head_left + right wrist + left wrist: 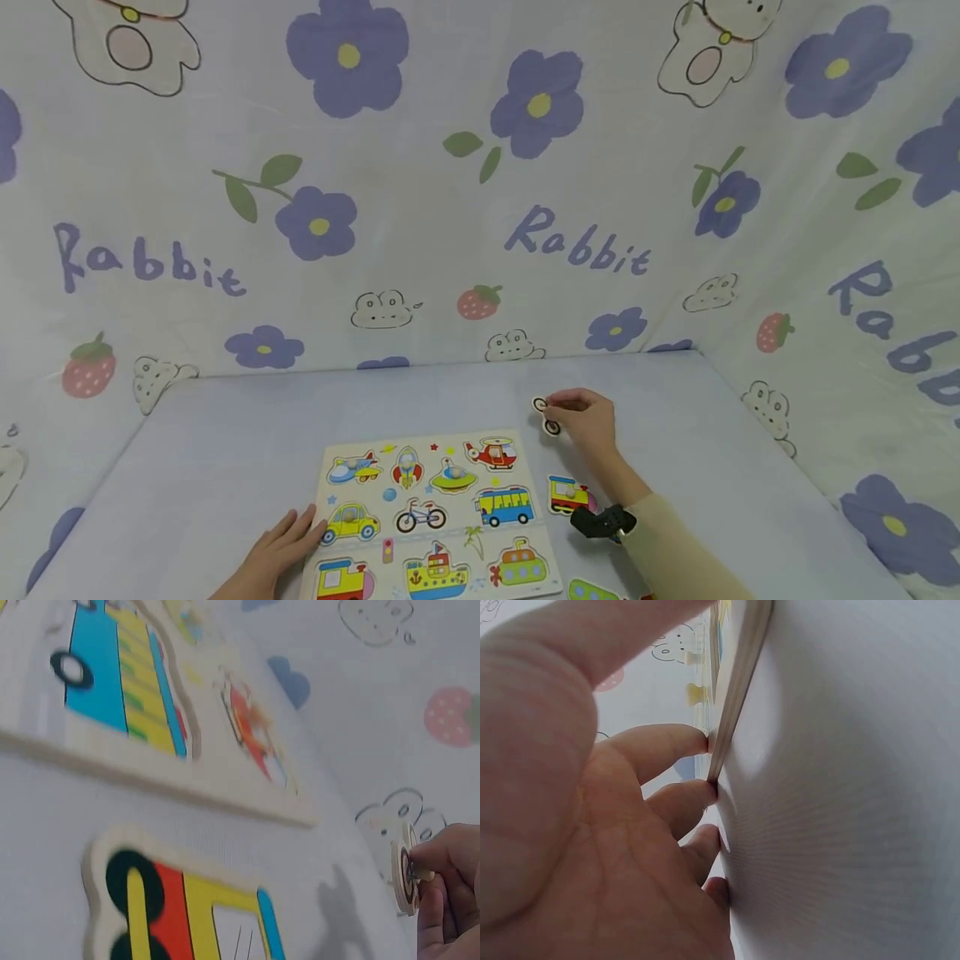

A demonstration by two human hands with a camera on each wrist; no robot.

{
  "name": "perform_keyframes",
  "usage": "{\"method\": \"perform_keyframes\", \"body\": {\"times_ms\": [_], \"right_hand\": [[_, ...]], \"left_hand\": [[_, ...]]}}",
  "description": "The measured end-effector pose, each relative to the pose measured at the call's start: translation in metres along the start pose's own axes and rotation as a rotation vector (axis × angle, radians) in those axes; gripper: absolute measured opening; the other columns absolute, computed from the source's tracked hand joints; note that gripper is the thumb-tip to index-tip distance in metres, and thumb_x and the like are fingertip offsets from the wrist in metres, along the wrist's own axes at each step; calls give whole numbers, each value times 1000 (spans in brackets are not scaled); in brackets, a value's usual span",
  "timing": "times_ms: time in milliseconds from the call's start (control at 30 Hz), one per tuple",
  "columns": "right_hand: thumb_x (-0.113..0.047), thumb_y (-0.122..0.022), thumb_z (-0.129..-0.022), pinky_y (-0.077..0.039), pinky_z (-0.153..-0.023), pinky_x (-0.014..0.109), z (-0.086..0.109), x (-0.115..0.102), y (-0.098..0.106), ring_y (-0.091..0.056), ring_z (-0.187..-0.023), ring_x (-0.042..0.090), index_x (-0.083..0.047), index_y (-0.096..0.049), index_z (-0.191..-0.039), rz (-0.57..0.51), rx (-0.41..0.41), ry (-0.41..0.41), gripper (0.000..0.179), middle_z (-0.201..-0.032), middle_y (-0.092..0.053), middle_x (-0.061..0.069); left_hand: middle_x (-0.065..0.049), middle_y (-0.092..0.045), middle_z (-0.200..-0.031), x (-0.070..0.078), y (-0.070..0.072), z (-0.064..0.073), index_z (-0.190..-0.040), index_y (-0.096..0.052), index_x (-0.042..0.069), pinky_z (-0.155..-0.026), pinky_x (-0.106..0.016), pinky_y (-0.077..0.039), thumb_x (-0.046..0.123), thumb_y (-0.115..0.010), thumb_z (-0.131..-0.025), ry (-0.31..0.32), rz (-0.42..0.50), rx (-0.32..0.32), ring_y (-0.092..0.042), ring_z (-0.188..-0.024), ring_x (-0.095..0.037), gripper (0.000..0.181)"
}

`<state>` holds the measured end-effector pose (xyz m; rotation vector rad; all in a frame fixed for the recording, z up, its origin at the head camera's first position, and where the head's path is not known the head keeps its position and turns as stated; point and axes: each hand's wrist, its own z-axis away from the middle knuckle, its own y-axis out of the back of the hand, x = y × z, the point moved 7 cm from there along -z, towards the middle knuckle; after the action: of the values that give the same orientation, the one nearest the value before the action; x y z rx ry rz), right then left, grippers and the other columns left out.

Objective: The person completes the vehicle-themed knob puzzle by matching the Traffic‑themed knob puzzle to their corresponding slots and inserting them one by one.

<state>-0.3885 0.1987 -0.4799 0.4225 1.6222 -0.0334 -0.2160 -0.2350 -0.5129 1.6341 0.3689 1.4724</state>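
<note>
My right hand [588, 421] pinches a wooden bicycle puzzle piece [552, 427] by its small knob. The piece is tilted beyond the board's far right corner, above its shadow in the right wrist view. A wooden vehicle puzzle board [465, 508] lies flat, with pictures such as a plane, rocket, car and bus; knobs show on several. The printed bicycle picture [421, 517] in its middle row has no knob. My left hand [281, 546] rests at the board's left side, its fingertips touching the board edge [739, 682] in the left wrist view.
A train piece [562, 496] lies right of the board, near my right wristband [603, 523], which partly hides another piece. A green submarine piece [591, 590] lies at the bottom edge of the view. Patterned cloth [420, 208] hangs behind the table [225, 442].
</note>
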Motion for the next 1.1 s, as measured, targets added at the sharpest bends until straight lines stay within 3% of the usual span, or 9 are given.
{"method": "perform_keyframes", "body": {"times_ms": [233, 467, 633, 767, 933, 1100], "right_hand": [[-2, -81, -79, -56, -73, 26, 16, -21, -20, -68, -87, 22, -5, -73, -96, -101, -87, 0, 19, -96, -73, 8], [0, -79, -80, -55, -75, 25, 37, -44, -34, -67, -88, 22, -3, -73, -97, -138, -139, 64, 18, -97, -72, 9], [0, -78, -81, -55, -76, 26, 51, -57, -47, -67, -90, 24, -1, -72, -97, -173, -194, 111, 17, -98, -72, 11], [-1, -78, -82, -55, -77, 28, 66, -63, -66, -67, -91, 26, -2, -72, -97, -202, -318, 136, 16, -98, -72, 12], [2, -77, -82, -56, -70, 29, 87, -70, -98, -67, -84, 27, -1, -72, -96, -265, -509, 191, 15, -98, -72, 12], [3, -77, -81, -55, -66, 28, 109, -78, -120, -65, -78, 24, 0, -73, -95, -306, -609, 205, 15, -95, -71, 13]], "left_hand": [[-27, -25, -155, -6, 0, -1, -147, -43, -1, -98, -80, -14, 52, -82, -71, 7, -6, 15, -11, -138, -58, 100], [-29, -25, -154, -6, -1, -2, -146, -43, -2, -97, -80, -12, 51, -82, -71, -33, -4, 30, -11, -137, -59, 100], [-25, -24, -156, -7, -3, -2, -147, -43, 0, -99, -79, -10, 53, -83, -69, -1, 12, 30, -9, -139, -57, 103], [-24, -24, -157, -8, -3, -3, -147, -43, 2, -100, -79, -8, 56, -83, -67, 32, 17, 24, -7, -140, -55, 105], [-25, -24, -156, -11, -4, -3, -147, -43, 1, -99, -79, -7, 54, -83, -68, 28, 26, 22, -8, -140, -56, 104], [-26, -23, -156, -9, -3, -2, -147, -42, 0, -99, -80, -9, 52, -83, -70, -5, 26, 19, -8, -139, -57, 102]]}}
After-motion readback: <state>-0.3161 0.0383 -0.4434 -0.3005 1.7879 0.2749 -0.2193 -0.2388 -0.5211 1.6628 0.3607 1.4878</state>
